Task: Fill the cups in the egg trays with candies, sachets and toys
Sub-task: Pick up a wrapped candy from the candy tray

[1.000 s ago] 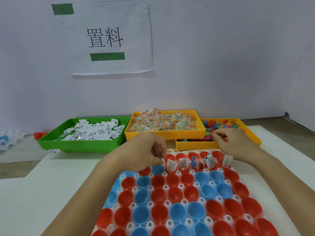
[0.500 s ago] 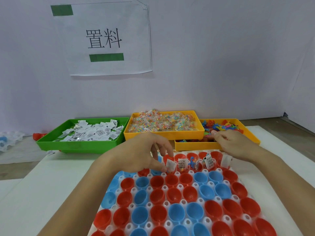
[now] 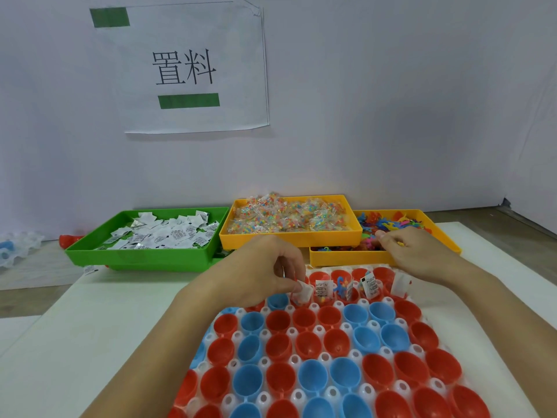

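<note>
Across the bottom of the frame lay the egg tray (image 3: 328, 351), its red and blue cups in the near rows showing nothing inside. Only the farthest row, at mid-frame, held anything: white sachets and small toys stood in several cups there. The left hand (image 3: 265, 273) pinched a white sachet (image 3: 305, 292) between thumb and fingertips, right over a cup at the left part of that row. This looked like the placing step for that cup; the next move probably called for letting go once the sachet sat inside the rim, then shifting to the neighbouring cup.

Beyond the tray, at centre right, the right hand (image 3: 413, 254) reached into the yellow toy bin (image 3: 446, 233), fingers curled among the coloured toys (image 3: 388, 223); whether it gripped one could not be told.

Left of that stood a yellow bin of candies (image 3: 289, 217), and further left a green bin of sachets (image 3: 156, 233). All rested on a white table surface (image 3: 90, 327). Behind rose a pale wall with a paper sign (image 3: 187, 67) at upper left.
</note>
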